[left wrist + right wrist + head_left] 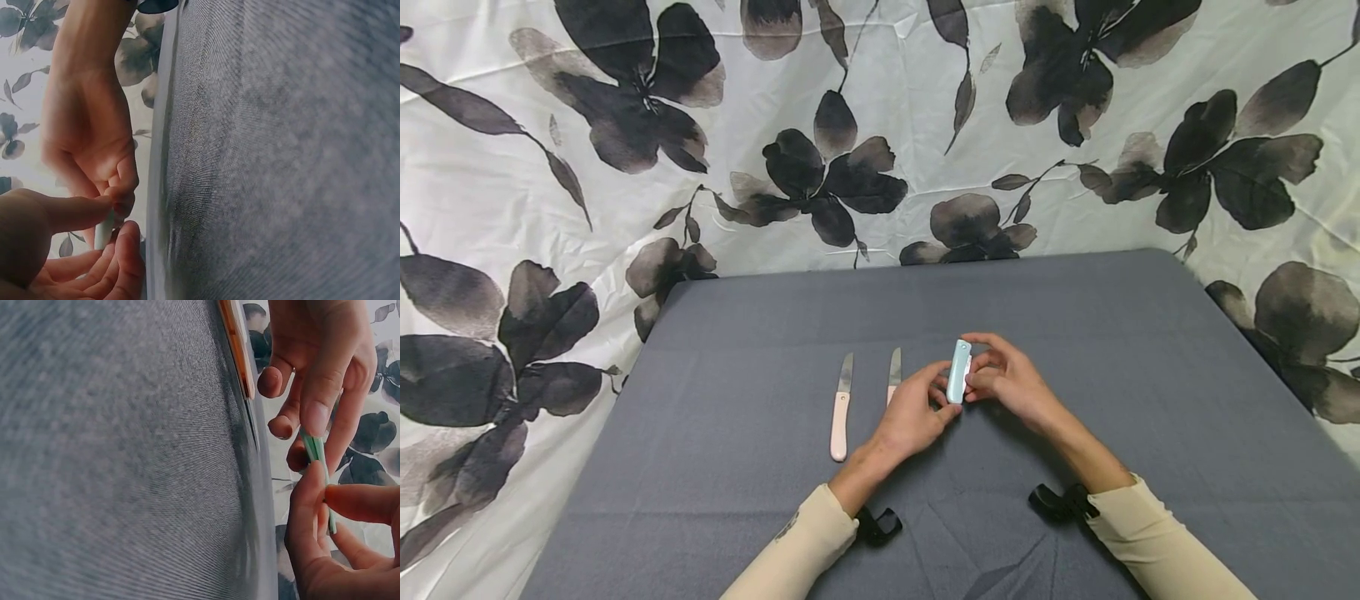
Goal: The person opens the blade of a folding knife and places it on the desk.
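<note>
A light-blue folding knife stands nearly upright between both hands, its blade folded into the handle. My left hand pinches its lower end, with the thumb lying on the handle in the right wrist view. On the other side, my right hand holds it by the upper end and edge with fingertips and thumb. The slot along the handle faces the right wrist camera. Left of the hands, a pink-handled knife lies with its blade out. A second knife beside it is partly hidden by the left hand.
A grey cloth covers the table, with creases near the front. Behind it hangs a white curtain with dark flowers. Black straps are around both wrists at the sleeve cuffs.
</note>
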The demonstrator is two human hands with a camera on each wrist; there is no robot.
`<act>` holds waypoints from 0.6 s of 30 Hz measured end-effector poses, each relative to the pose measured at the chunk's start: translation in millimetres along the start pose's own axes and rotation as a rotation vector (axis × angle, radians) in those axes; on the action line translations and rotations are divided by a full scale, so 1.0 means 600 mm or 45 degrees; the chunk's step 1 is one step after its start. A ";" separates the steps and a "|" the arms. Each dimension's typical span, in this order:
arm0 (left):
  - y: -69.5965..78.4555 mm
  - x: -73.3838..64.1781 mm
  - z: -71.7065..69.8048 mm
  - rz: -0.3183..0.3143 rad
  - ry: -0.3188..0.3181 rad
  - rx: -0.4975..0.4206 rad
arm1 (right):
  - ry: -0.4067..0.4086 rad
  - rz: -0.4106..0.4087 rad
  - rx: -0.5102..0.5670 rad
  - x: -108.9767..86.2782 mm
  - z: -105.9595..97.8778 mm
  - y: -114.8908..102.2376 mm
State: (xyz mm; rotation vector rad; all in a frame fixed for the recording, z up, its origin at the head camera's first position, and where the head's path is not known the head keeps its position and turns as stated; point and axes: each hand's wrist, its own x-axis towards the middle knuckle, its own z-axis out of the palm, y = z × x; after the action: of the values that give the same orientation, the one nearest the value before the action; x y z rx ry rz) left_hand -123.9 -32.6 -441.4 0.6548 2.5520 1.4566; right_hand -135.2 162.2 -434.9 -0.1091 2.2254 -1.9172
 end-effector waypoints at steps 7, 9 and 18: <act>0.002 -0.003 -0.002 -0.023 0.019 -0.057 | 0.004 -0.009 0.053 -0.002 0.001 0.003; 0.001 -0.002 -0.002 -0.038 0.029 -0.086 | 0.010 -0.016 0.064 -0.002 0.002 0.004; 0.004 0.005 0.002 -0.102 0.082 -0.161 | 0.031 -0.078 0.131 -0.005 0.006 0.006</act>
State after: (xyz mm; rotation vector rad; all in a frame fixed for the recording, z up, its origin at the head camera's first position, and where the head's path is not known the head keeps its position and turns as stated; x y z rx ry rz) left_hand -125.4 -29.2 -439.6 0.4900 2.4760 1.6207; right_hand -131.4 160.1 -438.9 -0.1403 2.1569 -2.0716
